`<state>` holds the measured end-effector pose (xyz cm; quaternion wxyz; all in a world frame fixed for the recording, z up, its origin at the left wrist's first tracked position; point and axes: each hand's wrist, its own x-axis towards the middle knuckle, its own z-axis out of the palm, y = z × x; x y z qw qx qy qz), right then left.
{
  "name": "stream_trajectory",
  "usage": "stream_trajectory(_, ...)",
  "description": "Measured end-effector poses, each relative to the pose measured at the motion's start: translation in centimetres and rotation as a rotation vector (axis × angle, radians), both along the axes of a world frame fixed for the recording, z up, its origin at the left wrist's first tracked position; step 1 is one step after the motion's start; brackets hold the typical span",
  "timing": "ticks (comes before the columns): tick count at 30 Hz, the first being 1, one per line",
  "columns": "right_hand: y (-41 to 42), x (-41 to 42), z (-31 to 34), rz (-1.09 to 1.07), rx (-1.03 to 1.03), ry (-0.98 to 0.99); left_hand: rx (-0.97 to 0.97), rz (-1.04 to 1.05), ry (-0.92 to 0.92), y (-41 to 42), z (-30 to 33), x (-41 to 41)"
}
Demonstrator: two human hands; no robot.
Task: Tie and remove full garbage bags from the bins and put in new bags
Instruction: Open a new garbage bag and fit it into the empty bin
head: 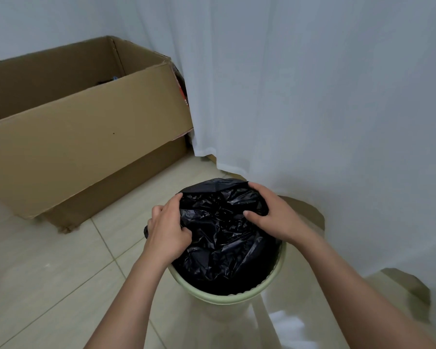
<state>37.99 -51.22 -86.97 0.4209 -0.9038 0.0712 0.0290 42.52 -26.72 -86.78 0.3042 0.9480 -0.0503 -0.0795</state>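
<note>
Right now both hands are on the black garbage bag (222, 238), which sits inside the pale green bin (227, 297) on the tiled floor (48, 273). Left hand (168, 229) is at the bag's left edge, fingers (159, 212) curled, thumb pressed into the plastic, gripping a bunch of it just above the bin's left rim. Right hand (269, 214) is at the far right side of the bag, fingers wrapped over the top fold, thumb pointing inward across the crumpled plastic, so it is holding the bag as well. Bag is loose and crinkled, bunched up between the two hands and standing a little above the rim at the far side; the near part of it dips down inside the bin. The near rim of the bin is bare, no plastic folded over it there. Both forearms come in from the bottom edge of the view, bare. Bin stands close to a white curtain (312, 96) that hangs down to the floor on the far and right sides; curtain hem lies on the tiles just beyond the bin. To the left, near the wall, a large open cardboard box (73, 127) sits on the floor, its front flap folded outward and down, well apart from the bin. Something dark lies inside the box, too hidden to identify.
</note>
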Motion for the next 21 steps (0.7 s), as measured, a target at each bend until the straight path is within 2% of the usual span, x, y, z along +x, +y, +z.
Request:
stream_trajectory(2,0.0,0.2,0.0,-0.036,0.046,0.034,0.001,0.048,0.073,0.0,0.1,0.1)
stream_trajectory(10,0.0,0.3,-0.2,-0.124,0.162,0.115,0.004,0.069,0.155,-0.1,1.3,-0.4)
stream_trajectory(18,0.0,-0.3,-0.3,-0.115,0.234,0.277,0.025,0.078,0.316,-0.5,1.4,-1.0)
stream_trajectory(21,-0.3,-0.8,-0.1,-0.097,0.264,0.273,-0.035,0.069,0.358,-0.3,1.4,-1.0)
